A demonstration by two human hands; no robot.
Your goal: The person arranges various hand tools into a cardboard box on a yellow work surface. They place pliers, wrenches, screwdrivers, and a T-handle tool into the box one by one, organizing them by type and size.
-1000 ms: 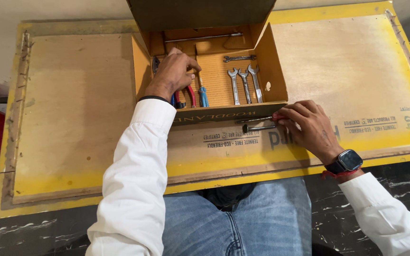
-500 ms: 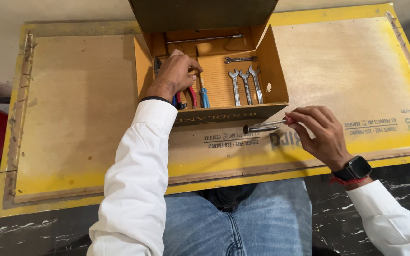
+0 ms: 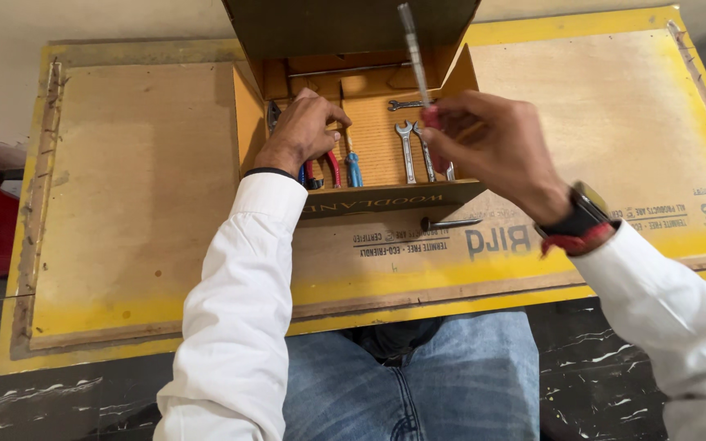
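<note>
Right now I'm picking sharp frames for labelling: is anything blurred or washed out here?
Head view: the slim tool raised in the right hand is smeared by motion; the left hand and the wrenches in the cardboard box look sharp; light is even, no strong glare on the yellow-edged board.

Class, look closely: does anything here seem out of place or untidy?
One metal tool lies alone on the board, outside the cardboard box where the spanners sit. The right hand holds a screwdriver upright.
</note>
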